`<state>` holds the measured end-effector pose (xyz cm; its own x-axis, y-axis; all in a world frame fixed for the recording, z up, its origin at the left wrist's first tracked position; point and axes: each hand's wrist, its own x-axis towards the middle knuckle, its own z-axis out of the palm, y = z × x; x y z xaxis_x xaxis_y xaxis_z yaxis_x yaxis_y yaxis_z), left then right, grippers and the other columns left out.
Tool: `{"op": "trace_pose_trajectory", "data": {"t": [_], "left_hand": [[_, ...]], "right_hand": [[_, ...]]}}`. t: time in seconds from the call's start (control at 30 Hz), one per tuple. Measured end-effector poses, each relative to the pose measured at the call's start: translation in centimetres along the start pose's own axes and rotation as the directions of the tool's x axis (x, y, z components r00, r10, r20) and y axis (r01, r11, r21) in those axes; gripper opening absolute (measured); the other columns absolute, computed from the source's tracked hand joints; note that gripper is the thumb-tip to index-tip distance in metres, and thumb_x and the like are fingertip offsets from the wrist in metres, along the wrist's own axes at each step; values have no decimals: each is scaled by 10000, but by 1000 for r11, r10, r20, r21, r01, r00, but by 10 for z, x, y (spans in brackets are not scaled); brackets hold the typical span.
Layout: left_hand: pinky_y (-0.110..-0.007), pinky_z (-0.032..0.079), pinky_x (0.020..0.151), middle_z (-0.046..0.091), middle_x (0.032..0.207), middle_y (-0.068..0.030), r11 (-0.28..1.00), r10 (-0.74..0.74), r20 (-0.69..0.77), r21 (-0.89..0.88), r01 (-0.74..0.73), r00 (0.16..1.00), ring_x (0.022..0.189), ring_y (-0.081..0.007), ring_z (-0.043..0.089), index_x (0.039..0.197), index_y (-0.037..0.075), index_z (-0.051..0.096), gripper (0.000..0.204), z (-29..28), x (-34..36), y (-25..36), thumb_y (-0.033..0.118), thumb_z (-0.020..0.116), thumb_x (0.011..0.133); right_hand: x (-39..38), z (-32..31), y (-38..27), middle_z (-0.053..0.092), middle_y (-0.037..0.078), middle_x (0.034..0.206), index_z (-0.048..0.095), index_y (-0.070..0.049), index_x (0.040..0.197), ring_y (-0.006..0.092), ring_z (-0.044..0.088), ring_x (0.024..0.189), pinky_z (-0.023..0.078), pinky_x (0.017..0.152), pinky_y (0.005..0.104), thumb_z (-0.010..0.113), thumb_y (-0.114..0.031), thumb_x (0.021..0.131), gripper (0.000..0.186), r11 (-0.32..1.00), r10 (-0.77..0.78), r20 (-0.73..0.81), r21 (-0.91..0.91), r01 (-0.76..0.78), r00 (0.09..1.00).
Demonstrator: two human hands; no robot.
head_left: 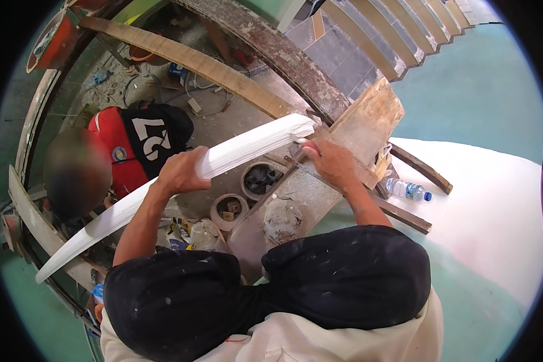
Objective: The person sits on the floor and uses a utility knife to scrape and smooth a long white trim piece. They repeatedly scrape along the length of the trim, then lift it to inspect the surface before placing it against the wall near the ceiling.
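A long white ribbed strip of moulding (247, 145) runs slantwise from the lower left to the upper middle, with a rough, broken-looking right end. My left hand (186, 170) is wrapped around it near its middle. At that rough end my right hand (330, 161) is closed, thumb and fingers drawn together. A small greyish edge shows by its fingertips and a thin dark line runs below them; what it grips is not clear. Beneath my right hand lies a plaster-stained wooden plank (368, 117).
Wooden scaffold beams (187, 54) frame an opening, with a person in a red and black shirt (142, 142) below. Two round buckets (230, 211) stand under the plank. A water bottle (407, 190) lies at right, and stairs (374, 36) are at the top. An orange bucket (53, 42) is upper left.
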<state>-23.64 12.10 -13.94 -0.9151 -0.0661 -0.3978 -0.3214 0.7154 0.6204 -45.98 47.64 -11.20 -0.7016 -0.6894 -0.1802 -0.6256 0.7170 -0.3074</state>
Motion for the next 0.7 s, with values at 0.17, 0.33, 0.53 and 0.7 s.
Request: {"op": "trace_pose_trajectory", "data": {"t": [0.17, 0.33, 0.53, 0.7], "left_hand": [[-521, 575, 863, 757, 1023, -218, 1000, 7, -14, 11, -7, 1000, 983, -439, 728, 1239, 88, 641, 660, 0, 1, -1, 339, 831, 659], [-516, 574, 859, 760, 1025, -213, 1000, -1, 2, 6, 1, 1000, 986, -437, 730, 1238, 74, 639, 662, -2, -2, -1, 337, 830, 661], [-514, 563, 900, 754, 1073, -233, 999, 3, 28, -32, -2, 1000, 1031, -441, 718, 1271, 71, 636, 680, -5, 1, 2, 321, 830, 669], [-517, 566, 890, 756, 1062, -228, 999, 12, 7, -42, -11, 1000, 1015, -445, 719, 1271, 74, 640, 679, -1, -2, -2, 321, 831, 668]], "right_hand": [[-6, -16, 6, 767, 136, 928, 731, -156, 1137, 377, 740, 846, 558, 721, 490, 582, -450, 1079, 336, 996, -17, -103, 89, 26, 995], [8, -7, -10, 746, 157, 869, 695, -139, 1116, 380, 736, 806, 549, 680, 509, 598, -449, 1071, 327, 994, -87, 28, -66, 89, 996], [5, -11, 4, 760, 140, 907, 697, -139, 1112, 368, 742, 819, 551, 689, 495, 595, -464, 1071, 343, 998, -40, -84, 50, 45, 996], [2, -6, -2, 759, 130, 911, 703, -131, 1084, 359, 739, 805, 553, 688, 480, 608, -440, 1072, 323, 999, -34, -77, -21, 32, 996]]}}
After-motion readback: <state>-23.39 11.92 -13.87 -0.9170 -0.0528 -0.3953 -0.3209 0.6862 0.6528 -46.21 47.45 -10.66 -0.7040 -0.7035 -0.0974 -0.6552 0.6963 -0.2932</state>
